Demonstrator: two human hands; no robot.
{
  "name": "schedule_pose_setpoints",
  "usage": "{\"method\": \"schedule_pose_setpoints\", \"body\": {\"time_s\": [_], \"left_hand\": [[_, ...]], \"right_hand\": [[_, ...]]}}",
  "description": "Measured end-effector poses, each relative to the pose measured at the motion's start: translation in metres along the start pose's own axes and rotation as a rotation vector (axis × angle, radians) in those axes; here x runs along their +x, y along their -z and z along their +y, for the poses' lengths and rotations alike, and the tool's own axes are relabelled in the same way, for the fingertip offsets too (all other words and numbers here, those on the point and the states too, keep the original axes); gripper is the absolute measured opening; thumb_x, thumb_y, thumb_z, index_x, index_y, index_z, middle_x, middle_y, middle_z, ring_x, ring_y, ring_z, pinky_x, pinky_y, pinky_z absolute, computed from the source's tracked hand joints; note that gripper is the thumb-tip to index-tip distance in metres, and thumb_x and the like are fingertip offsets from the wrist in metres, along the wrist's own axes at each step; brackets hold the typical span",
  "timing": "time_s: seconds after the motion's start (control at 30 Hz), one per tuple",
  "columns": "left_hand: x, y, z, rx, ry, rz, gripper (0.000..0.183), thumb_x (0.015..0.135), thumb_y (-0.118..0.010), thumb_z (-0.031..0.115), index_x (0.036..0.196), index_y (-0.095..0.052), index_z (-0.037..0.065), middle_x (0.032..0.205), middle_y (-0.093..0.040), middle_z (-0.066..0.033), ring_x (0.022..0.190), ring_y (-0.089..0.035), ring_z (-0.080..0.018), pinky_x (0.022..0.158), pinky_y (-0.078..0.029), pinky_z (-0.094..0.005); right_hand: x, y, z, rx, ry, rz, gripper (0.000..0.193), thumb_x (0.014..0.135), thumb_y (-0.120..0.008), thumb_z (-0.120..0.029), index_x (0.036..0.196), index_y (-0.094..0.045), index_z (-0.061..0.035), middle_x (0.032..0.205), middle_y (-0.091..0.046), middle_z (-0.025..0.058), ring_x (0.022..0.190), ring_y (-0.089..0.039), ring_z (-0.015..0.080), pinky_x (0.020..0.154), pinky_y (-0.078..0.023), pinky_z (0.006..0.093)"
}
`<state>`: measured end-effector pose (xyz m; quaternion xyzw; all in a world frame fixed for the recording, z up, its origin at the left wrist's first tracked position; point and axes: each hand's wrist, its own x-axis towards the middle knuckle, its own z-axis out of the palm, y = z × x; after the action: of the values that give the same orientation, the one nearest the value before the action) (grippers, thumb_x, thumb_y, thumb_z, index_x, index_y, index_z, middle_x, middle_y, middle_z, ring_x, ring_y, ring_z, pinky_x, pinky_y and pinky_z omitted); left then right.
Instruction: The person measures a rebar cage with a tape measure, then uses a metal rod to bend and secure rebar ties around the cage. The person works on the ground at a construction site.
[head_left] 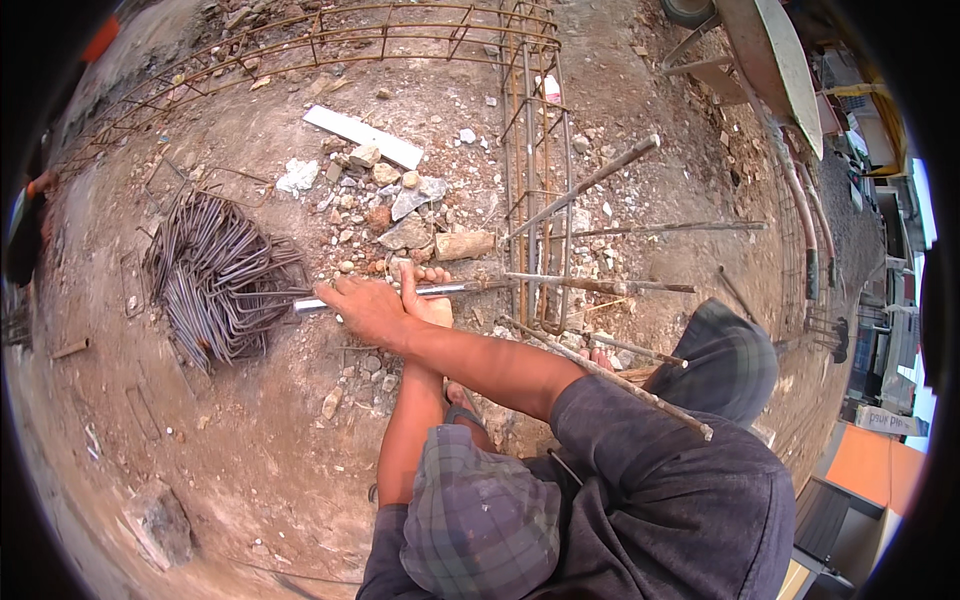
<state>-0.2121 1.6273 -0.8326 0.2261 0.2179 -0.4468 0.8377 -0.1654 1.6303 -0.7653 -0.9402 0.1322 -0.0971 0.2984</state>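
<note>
A silver metal pipe [310, 306] lies almost level across the middle of the view. My right hand [368, 308] is closed over it towards its left end, palm down. Just to the right, my left hand [426, 296] grips the same pipe, thumb up and fingers curled. My right forearm crosses over my left one. Past my left hand the pipe meets a brownish stretch of rod that reaches the upright rebar cage [530, 180]. Left of the pipe's end lies a heap of bent steel rebar stirrups [215, 275].
Broken stones [408, 234], a short wood piece [465, 245] and a white strip [363, 137] lie beyond my hands. Several rods, one of them a long bar [600, 285], jut right from the cage. A wheelbarrow [770, 60] stands far right; a concrete lump [160, 522] sits lower left.
</note>
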Motion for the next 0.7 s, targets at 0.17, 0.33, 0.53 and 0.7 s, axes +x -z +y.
{"method": "schedule_pose_setpoints", "body": {"time_s": [0.17,0.33,0.53,0.7], "left_hand": [[0.003,-0.011,-0.009,-0.036,-0.114,0.194,0.039,0.097,-0.073,0.045,0.076,-0.055,0.017,0.071,-0.056,0.0014,0.071,-0.053,-0.0167,0.087,-0.045,-0.0398],[0.003,0.001,-0.001,-0.013,-0.087,0.024,0.051,0.097,-0.068,0.055,0.068,-0.050,0.018,0.059,-0.047,0.0012,0.062,-0.046,-0.0169,0.083,-0.043,-0.0433],[0.001,0.005,0.003,-0.158,-0.005,-0.028,0.060,0.102,-0.054,0.062,0.062,-0.048,0.017,0.056,-0.046,-0.0014,0.061,-0.045,-0.0178,0.080,-0.041,-0.0405],[-0.006,0.020,0.001,-0.198,-0.092,0.027,0.064,0.097,-0.058,0.067,0.059,-0.049,0.016,0.054,-0.047,-0.0029,0.062,-0.049,-0.0205,0.086,-0.044,-0.0434]], "right_hand": [[-0.001,0.008,-0.010,0.010,-0.001,0.209,0.046,0.082,-0.074,-0.017,0.125,-0.059,-0.0123,0.096,-0.061,0.0101,0.092,-0.065,0.0319,0.072,-0.056,0.0459],[0.003,-0.005,-0.012,0.026,-0.012,0.185,0.028,0.081,-0.071,-0.014,0.108,-0.065,-0.0078,0.097,-0.061,0.0099,0.097,-0.062,0.0303,0.077,-0.056,0.0430],[0.006,-0.035,0.003,-0.022,0.012,0.115,0.025,0.080,-0.070,-0.014,0.104,-0.068,-0.0086,0.098,-0.063,0.0079,0.098,-0.062,0.0296,0.079,-0.056,0.0425],[-0.007,-0.040,0.005,0.017,0.146,-0.036,0.030,0.083,-0.072,-0.022,0.109,-0.067,-0.0082,0.101,-0.064,0.0093,0.101,-0.063,0.0304,0.080,-0.055,0.0452]]}}
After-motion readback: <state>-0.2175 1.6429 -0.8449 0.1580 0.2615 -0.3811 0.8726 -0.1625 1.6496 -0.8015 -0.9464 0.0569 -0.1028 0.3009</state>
